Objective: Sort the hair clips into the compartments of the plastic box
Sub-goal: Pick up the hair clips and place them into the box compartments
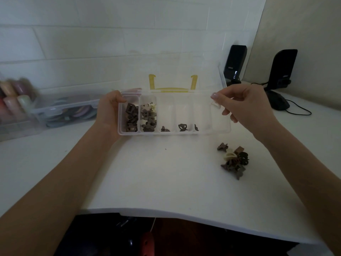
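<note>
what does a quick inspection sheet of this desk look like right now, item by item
surface: white desk, bare at centre
job's things: plastic box open, clips in five compartments, rightmost looks empty; loose hair clips piled right
clutter: clear bins far left, blurred
grippers: left hand grips the box's left end; right hand pinches something small and pale
cables: black cable beside mouse
surroundings: two black speakers, white wall
</note>
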